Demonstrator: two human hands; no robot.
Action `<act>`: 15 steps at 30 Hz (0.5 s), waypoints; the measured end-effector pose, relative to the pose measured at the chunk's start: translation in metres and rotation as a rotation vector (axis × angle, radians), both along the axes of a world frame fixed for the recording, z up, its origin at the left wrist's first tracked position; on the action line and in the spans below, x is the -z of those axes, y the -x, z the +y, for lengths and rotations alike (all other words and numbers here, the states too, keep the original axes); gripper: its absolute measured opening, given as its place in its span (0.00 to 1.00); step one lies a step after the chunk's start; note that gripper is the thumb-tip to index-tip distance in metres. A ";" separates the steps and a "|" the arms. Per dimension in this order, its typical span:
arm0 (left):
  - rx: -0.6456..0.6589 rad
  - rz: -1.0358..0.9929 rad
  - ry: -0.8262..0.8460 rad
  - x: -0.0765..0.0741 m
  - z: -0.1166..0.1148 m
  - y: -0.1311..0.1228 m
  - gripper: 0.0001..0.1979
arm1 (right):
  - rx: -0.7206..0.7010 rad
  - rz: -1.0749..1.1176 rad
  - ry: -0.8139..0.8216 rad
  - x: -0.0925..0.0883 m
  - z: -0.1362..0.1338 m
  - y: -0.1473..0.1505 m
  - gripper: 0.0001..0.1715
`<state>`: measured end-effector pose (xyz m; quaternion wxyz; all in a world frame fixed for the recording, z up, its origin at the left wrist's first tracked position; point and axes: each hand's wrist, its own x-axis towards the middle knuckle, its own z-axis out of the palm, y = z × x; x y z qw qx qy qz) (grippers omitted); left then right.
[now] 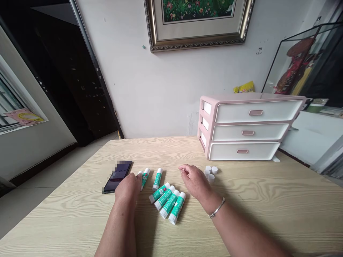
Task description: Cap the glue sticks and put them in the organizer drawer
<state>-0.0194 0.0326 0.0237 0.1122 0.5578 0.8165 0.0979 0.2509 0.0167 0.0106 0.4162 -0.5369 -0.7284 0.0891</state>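
My left hand (128,186) is closed at the left, its fingers round a green and white glue stick (140,172) that is mostly hidden behind them. Right beside it lies another glue stick (145,178), and a third glue stick (157,179) rests a little further right. Several more lie slanted side by side in a row, the nearest glue stick (177,208) at its right end. My right hand (195,181) hovers or rests just left of a cluster of small white caps (211,177). Its fingers are curled together; whether anything is between them is hidden.
A dark phone (118,177) lies left of my left hand. On the wooden table (254,207), a pink and white drawer unit (248,127) stands at the back right, with a yellow packet (245,87) by its top. The white wall (160,100) rises behind the table.
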 end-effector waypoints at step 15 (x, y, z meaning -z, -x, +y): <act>0.222 0.108 -0.255 0.016 -0.004 -0.035 0.37 | 0.287 -0.114 0.106 -0.015 0.017 -0.043 0.16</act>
